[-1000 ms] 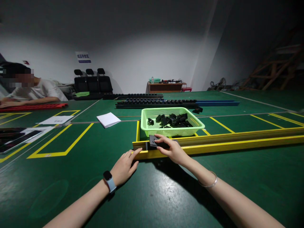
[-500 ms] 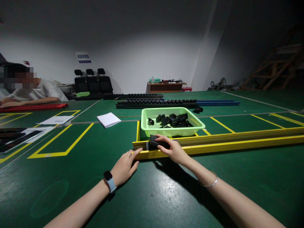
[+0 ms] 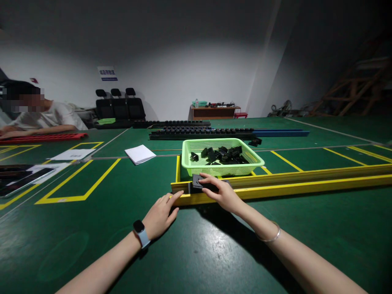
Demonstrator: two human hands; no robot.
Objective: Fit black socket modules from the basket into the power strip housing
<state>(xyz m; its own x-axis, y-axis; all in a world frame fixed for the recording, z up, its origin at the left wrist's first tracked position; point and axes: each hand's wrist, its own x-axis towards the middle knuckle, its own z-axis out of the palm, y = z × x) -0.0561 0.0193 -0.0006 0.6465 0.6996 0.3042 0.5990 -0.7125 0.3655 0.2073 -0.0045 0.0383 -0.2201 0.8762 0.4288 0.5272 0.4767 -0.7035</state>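
fingers point(image 3: 211, 180) of my right hand point(image 3: 226, 196) pinch, thumb near and forefinger on top, a flat, black, rectangular block point(image 3: 195, 179), plastic by its look. from my right knuckles it lies towards ten o'clock, near the nine o'clock end of a long, straight, yellow channel rail point(image 3: 281, 189). that rail runs from nine to almost three o'clock across the smooth green table point(image 3: 171, 261). the block's near-left edge shows; my hand covers much of it, so i cannot tell its long axis. my left hand point(image 3: 159, 214) is farther off, at eight o'clock from the block, fingers loosely spread, forefinger touching the rail's end. at one o'clock, just past the rail, stands a light-green, rectangular, perforated plastic basket point(image 3: 220, 168) holding angular black pieces point(image 3: 226, 155).
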